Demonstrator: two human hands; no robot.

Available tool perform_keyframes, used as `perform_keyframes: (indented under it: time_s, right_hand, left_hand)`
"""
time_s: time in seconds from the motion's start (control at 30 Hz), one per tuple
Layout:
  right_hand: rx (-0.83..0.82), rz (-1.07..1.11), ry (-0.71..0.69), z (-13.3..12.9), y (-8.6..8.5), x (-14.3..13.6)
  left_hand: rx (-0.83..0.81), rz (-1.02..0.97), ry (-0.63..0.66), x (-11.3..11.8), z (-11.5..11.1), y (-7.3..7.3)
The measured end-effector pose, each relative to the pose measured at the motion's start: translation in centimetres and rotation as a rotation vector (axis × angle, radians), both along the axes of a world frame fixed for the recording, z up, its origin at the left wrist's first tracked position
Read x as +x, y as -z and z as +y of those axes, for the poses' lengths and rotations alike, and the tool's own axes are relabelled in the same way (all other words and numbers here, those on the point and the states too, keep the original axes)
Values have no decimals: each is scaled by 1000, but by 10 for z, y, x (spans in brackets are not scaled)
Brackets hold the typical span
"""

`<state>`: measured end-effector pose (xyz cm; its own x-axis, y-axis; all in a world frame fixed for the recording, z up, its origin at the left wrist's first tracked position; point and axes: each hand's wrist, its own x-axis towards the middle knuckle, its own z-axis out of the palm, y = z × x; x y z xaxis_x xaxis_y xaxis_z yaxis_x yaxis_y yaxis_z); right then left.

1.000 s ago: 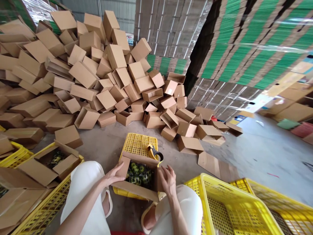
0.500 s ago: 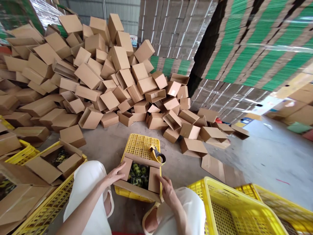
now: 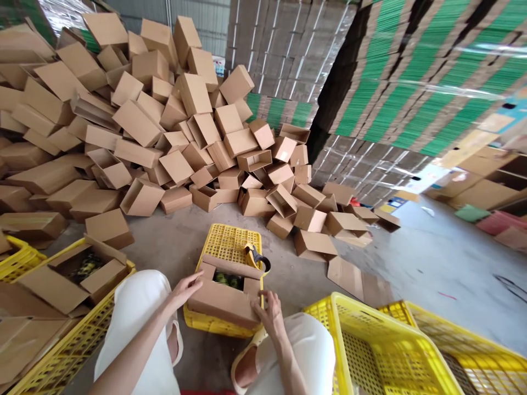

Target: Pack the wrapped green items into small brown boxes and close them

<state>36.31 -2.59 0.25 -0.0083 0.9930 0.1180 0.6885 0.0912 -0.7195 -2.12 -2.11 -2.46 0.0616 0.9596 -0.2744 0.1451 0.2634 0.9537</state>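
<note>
A cardboard box (image 3: 224, 304) sits on an upturned yellow crate (image 3: 231, 241) between my knees. Its near flap is folded partly over the opening. Inside show dark-wrapped green-yellow items (image 3: 229, 280), too small to name. My left hand (image 3: 185, 291) touches the box's left edge with fingers stretched out. At the right end, my right hand (image 3: 269, 315) has its fingers spread, the thumb side against the near flap's corner. A tape dispenser (image 3: 256, 257), yellow and black, lies on the crate just behind the box.
A large heap of cardboard boxes (image 3: 140, 120) fills the back left. To my right stand yellow crates (image 3: 387, 351). On my left, an open filled box (image 3: 82, 274) rests on a yellow crate (image 3: 74, 351). Stacks of flat cardboard (image 3: 395, 71) rise behind, and a flattened carton (image 3: 358, 280) lies on the floor.
The box's near flap has swung up and inward, covering more of the opening. My right hand has turned and opened its fingers at that flap. The view has shifted slightly right.
</note>
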Motion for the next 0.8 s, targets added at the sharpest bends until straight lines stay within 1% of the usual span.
perform_keyframes:
  time_s: [0.03,0.1,0.17,0.23,0.37,0.47,0.53,0.6,0.7,0.8]
  right_hand:
    - [59,-35,3,2,4,-2]
    - [126,-61,-44,6,8,-6]
    - [122,-19,-121,8,7,-12]
    - [69,83,-164,10,1,-19]
    - [-59,335,-109,10,-17,-30]
    - [-80,432,-32,10,-31,-26]
    - [-63,397,15,11,-38,-21]
    - [-34,294,27,10,-41,-16]
    - [-5,159,-28,8,-42,-14]
    - [-31,123,-74,6,-41,-13]
  left_hand:
    - [47,-6,3,1,-1,2]
    - [92,-26,2,2,-2,7]
    - [101,-28,-1,2,-3,9]
    - [95,-14,7,2,-4,8]
    - [43,29,9,4,-4,-3]
    - [-29,3,5,5,-2,-10]
    - [-89,-41,5,5,0,-12]
    - [-135,-62,1,5,1,-11]
    - [-153,-62,-14,6,2,-8]
    - [-105,-45,-24,7,2,-7]
